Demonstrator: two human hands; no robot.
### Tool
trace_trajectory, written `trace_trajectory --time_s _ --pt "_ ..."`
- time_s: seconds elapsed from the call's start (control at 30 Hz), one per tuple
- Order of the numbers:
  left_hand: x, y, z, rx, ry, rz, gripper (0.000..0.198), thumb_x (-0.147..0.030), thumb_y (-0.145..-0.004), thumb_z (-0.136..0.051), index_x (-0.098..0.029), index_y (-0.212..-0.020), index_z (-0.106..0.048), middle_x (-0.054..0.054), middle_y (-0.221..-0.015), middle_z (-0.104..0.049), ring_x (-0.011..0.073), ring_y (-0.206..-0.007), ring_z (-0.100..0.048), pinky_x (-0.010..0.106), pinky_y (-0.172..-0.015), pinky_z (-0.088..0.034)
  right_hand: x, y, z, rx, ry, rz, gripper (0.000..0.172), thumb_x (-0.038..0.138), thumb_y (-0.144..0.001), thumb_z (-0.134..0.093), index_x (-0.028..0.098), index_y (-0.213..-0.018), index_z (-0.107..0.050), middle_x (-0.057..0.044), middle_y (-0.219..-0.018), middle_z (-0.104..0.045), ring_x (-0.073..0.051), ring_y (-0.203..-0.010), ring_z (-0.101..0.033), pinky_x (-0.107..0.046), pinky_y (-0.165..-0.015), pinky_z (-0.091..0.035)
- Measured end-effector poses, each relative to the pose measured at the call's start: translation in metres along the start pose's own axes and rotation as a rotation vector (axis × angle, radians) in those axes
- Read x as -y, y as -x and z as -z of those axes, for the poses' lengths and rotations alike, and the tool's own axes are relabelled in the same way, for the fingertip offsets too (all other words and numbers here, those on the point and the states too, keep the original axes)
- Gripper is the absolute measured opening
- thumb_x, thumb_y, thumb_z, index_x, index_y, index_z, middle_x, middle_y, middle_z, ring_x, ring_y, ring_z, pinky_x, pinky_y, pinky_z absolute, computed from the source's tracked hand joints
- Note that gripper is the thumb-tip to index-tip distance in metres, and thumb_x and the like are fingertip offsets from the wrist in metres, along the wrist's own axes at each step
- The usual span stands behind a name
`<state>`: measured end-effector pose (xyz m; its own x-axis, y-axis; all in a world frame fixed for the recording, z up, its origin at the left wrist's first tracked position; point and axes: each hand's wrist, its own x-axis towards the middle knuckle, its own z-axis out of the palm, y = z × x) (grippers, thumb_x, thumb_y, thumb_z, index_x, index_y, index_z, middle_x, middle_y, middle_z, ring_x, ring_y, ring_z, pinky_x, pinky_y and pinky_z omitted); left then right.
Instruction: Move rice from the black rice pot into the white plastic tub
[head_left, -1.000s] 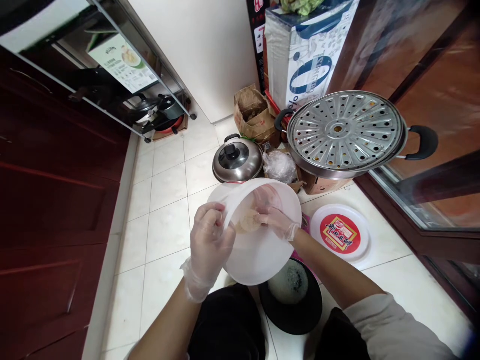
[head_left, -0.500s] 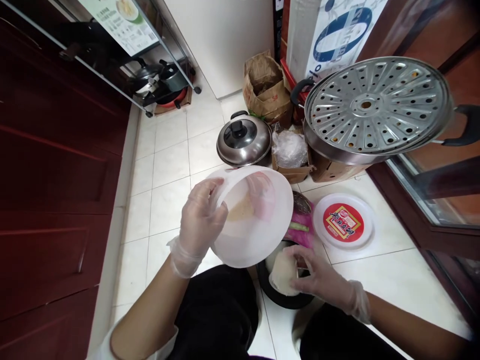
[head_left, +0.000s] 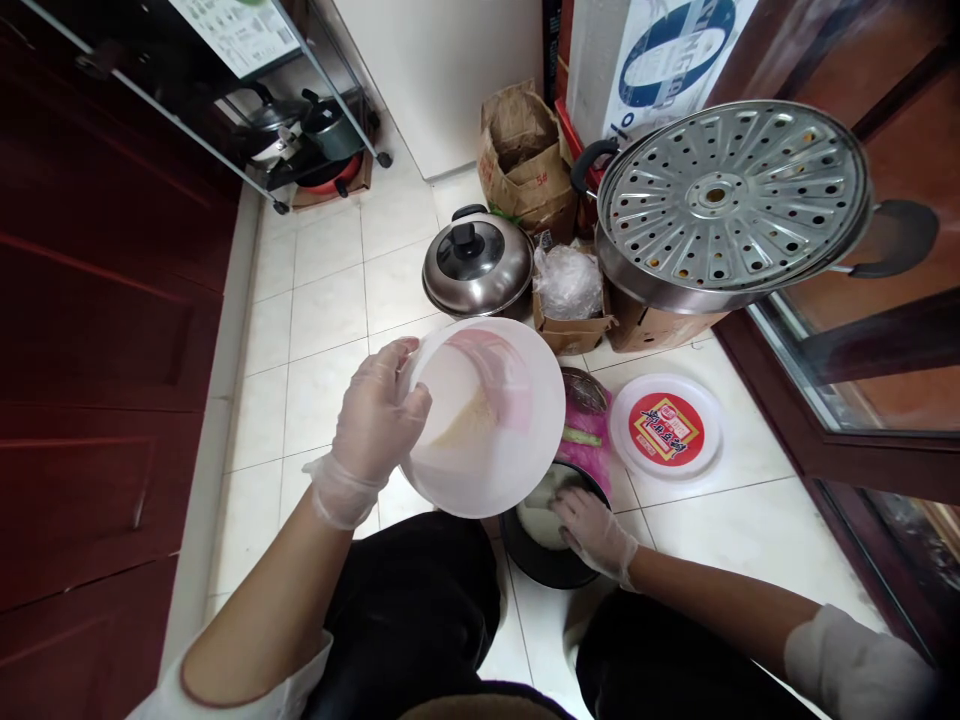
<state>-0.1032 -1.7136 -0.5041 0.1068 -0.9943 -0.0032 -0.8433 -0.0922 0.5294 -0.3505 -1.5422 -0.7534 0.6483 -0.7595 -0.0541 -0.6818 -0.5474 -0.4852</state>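
My gloved left hand (head_left: 373, 418) grips the rim of a round translucent white plastic tub (head_left: 487, 420), held tilted above the floor, with a pale thin round wrapper showing inside. Below it, on the tiled floor, stands a black bowl (head_left: 536, 565). My gloved right hand (head_left: 592, 530) reaches into that bowl and presses on a pale round piece of dough or wrapper (head_left: 538, 515); whether its fingers grip the piece I cannot tell. A pink packet (head_left: 589, 440) lies just behind the bowl.
A white lid with a red label (head_left: 666, 430) lies on the floor at right. Behind stand a steel pot lid (head_left: 474, 265), a large perforated steamer pot (head_left: 727, 205), cardboard boxes and a paper bag (head_left: 525, 160). Dark red cabinets (head_left: 97, 330) line the left.
My right hand left the tub with a pale round piece and came down into the black bowl. The left hand keeps holding the tub, now slightly higher and further left.
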Motion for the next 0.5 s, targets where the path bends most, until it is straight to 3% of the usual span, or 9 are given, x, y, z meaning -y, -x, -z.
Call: trace_trajectory --time_s 0.07,0.2,0.37,0.43,0.5 --pt "-0.005 0.001 0.002 0.01 -0.004 0.036 0.051 -0.021 -0.075 -0.055 -0.02 -0.126 -0.056 0.008 -0.108 -0.063 0.0234 -0.093 -0.062 0.045 -0.088 -0.051 0.001 -0.018 -0.003 0.102 0.016 -0.152 0.041 0.023 -0.079 -0.065 0.013 -0.119 -0.06 -0.017 -0.118 -0.062 -0.031 -0.105 -0.057 -0.043 -0.083 -0.05" --pt "-0.017 0.005 0.007 0.042 -0.046 0.092 0.054 -0.026 -0.073 -0.059 -0.019 -0.126 -0.054 0.006 -0.097 -0.059 0.0218 -0.084 -0.06 0.043 -0.082 -0.051 0.017 -0.064 -0.025 0.308 0.079 -0.109 0.031 0.007 -0.076 -0.059 0.011 -0.106 -0.068 -0.017 -0.101 -0.069 -0.032 -0.098 -0.062 -0.046 -0.086 -0.05" --pt "-0.02 0.01 0.013 0.187 -0.02 0.109 0.059 -0.048 -0.073 -0.066 -0.02 -0.123 -0.054 0.002 -0.088 -0.055 0.0192 -0.077 -0.055 0.039 -0.074 -0.049 0.032 -0.078 -0.047 0.297 0.097 -0.156 0.041 0.0 -0.079 -0.046 0.011 -0.113 -0.066 -0.021 -0.108 -0.069 -0.035 -0.102 -0.063 -0.056 -0.088 -0.049" --pt "-0.019 0.011 0.015 0.249 0.005 0.108 0.06 -0.049 -0.071 -0.068 -0.02 -0.122 -0.053 0.0 -0.084 -0.053 0.0177 -0.074 -0.053 0.036 -0.07 -0.048 0.027 -0.068 -0.041 0.272 0.067 -0.07 0.041 0.003 -0.082 -0.048 0.015 -0.118 -0.063 -0.019 -0.114 -0.067 -0.031 -0.109 -0.06 -0.057 -0.095 -0.047" --pt "-0.017 0.011 0.015 0.295 0.036 0.11 0.058 -0.047 -0.071 -0.07 -0.021 -0.12 -0.053 -0.001 -0.08 -0.051 0.0163 -0.07 -0.051 0.033 -0.066 -0.046 0.02 -0.055 -0.028 0.2 0.002 0.104 0.036 0.009 -0.089 -0.048 0.019 -0.121 -0.06 -0.014 -0.116 -0.066 -0.026 -0.114 -0.057 -0.052 -0.102 -0.044"
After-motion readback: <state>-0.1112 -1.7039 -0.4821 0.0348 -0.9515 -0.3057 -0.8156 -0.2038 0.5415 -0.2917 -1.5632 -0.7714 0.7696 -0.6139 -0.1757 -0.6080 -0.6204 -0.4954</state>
